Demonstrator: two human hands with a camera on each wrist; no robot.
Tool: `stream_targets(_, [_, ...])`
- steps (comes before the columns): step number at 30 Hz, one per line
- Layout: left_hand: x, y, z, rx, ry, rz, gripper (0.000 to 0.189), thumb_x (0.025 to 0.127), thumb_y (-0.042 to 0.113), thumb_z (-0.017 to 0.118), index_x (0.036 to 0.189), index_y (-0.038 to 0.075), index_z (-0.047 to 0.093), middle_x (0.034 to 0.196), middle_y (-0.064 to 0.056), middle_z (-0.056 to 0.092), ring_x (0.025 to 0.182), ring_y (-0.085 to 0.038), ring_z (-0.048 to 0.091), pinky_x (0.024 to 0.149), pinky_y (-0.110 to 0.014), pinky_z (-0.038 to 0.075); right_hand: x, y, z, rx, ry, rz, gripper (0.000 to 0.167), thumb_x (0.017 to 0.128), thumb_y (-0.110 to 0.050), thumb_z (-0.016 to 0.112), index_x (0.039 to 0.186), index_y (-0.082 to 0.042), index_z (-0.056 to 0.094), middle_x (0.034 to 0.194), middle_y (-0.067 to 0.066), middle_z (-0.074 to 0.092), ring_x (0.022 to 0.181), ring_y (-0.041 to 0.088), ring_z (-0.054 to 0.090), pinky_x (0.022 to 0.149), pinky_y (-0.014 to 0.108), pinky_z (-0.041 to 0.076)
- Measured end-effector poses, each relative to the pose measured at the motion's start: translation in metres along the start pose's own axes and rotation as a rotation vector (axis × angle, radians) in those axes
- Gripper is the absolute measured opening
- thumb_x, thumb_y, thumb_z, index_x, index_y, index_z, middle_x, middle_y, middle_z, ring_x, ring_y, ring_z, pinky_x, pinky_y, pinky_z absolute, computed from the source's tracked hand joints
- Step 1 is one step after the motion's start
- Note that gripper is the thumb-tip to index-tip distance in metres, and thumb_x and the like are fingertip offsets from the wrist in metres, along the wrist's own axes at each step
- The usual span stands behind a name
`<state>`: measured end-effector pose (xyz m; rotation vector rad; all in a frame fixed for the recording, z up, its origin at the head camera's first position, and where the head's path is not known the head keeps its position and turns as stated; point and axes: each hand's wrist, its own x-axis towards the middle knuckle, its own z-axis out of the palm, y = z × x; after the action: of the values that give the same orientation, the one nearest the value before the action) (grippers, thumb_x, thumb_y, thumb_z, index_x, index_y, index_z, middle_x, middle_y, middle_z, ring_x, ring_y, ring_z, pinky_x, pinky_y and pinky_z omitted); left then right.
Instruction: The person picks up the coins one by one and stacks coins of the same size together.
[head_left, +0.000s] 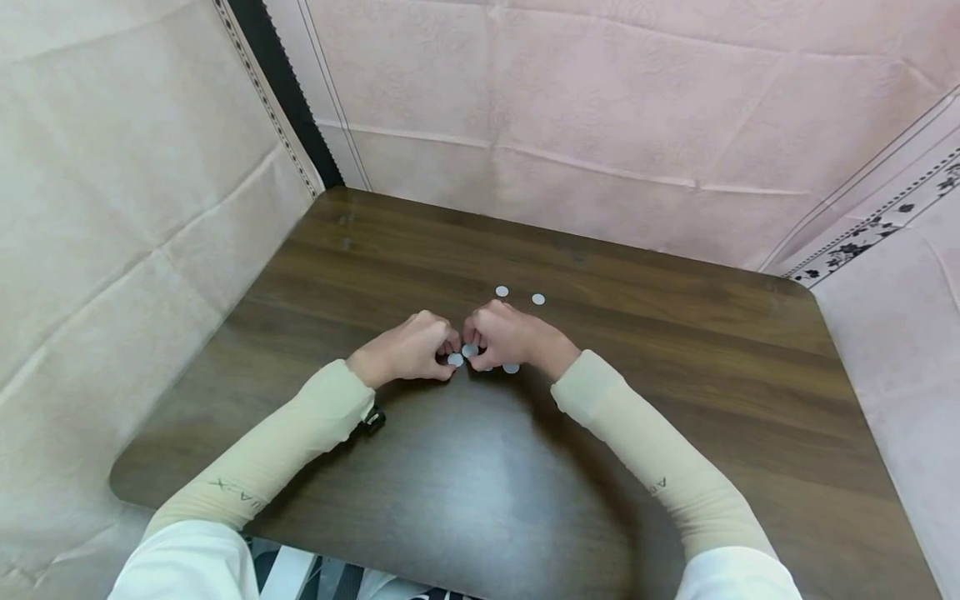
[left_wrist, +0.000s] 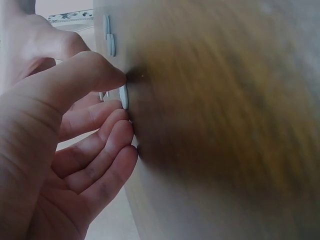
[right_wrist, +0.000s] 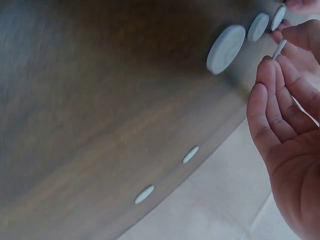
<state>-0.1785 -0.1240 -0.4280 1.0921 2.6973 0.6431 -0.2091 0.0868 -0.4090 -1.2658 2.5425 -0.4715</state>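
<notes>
My left hand [head_left: 416,346] rests low at the tabletop, its thumb and forefinger on either side of a small white disc [head_left: 455,360]. In the left wrist view that disc [left_wrist: 124,96] lies flat against the wood between the two fingertips. Just to the right, my right hand [head_left: 508,335] pinches another white disc [head_left: 470,350] between thumb and fingers. The right wrist view shows this disc [right_wrist: 279,49] edge-on and tilted. Beside the right hand lies a further disc [head_left: 512,367], with one more disc [head_left: 487,368] mostly hidden under the fingers.
Beyond the right hand, two white discs [head_left: 502,292] lie apart on the brown wooden table [head_left: 675,375]. A small black device [head_left: 372,419] shows under the left wrist. Pale cloth [head_left: 600,108] hangs behind the table and along its sides.
</notes>
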Motion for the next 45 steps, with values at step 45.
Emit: stream_targets(45, [-0.009,-0.005,-0.003,-0.004,0.031,-0.053,0.006,0.086,0.012,0.084,0.09,0.009,0.08,0.087,-0.001,0.076,0.082,-0.013,0.07,0.077,-0.029,0.061,0.006,-0.012,0.02,0.039,0.06,-0.024,0.01,0.089,-0.015,0.081,0.094,-0.007,0.077,0.091,0.003,0.078,0.084,0.011,0.073,0.076,0.023,0.059])
